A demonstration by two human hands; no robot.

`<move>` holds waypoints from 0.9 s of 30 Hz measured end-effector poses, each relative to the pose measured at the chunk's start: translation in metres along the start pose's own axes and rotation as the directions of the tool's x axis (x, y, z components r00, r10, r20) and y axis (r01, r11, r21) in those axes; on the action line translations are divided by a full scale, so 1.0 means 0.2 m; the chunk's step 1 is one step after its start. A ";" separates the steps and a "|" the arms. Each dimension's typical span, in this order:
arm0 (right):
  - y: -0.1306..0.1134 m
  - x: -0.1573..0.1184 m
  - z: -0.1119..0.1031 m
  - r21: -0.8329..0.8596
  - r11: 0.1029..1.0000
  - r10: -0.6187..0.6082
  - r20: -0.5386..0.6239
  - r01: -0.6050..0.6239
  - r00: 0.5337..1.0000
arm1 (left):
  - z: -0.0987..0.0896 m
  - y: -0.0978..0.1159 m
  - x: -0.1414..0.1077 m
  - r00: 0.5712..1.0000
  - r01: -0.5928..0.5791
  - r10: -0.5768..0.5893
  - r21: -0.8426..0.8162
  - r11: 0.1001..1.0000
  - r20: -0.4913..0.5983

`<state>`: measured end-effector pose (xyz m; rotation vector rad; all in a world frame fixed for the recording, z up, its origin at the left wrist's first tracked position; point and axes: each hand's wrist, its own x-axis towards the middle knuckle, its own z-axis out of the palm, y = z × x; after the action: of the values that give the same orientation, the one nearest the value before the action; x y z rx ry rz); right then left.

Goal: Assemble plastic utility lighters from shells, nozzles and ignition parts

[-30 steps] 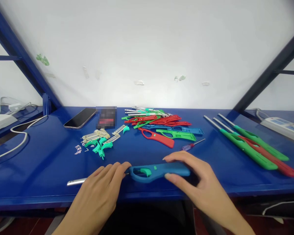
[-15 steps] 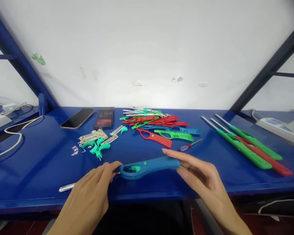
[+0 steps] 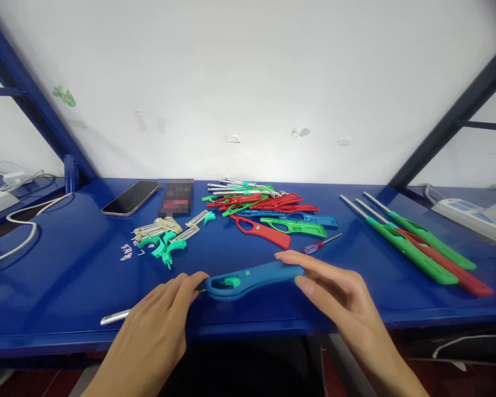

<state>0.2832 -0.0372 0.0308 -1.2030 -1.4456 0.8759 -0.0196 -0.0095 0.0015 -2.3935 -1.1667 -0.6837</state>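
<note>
We grip the blue lighter (image 3: 260, 277) near the table's (image 3: 66, 264) front edge, our left hand (image 3: 161, 317) closed around its metal tube (image 3: 114, 317), our right hand (image 3: 341, 292) pinching the handle's end. Its trigger (image 3: 232, 282) is in place and its shell looks nearly shut. Three whole lighters (image 3: 413, 251) lie toward the right edge; loose shells (image 3: 267, 235) and teal triggers (image 3: 178, 245) look unassembled.

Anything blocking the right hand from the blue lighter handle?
Nothing visible: the right hand is right at the butt end of the blue lighter handle. The nearby purple screwdriver lies farther back, clear of both.
</note>
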 end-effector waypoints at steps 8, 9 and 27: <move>0.01 0.04 -0.01 0.012 0.996 -0.084 0.006 0.084 0.996 | 0.03 0.03 -0.01 1.000 -0.019 0.019 0.020 1.000 -0.005; 0.00 0.05 -0.01 0.005 0.998 -0.069 0.017 0.069 0.997 | 0.03 0.03 0.00 1.000 -0.021 0.021 0.019 1.000 -0.006; 0.04 0.08 -0.08 0.066 0.995 0.059 0.205 -0.074 0.977 | 0.03 -0.02 -0.04 1.000 -0.001 0.001 0.010 1.000 0.027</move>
<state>0.3004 -0.0205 0.0304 -1.1384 -1.5273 1.1155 -0.0250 -0.0094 -0.0068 -2.4018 -1.1775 -0.6450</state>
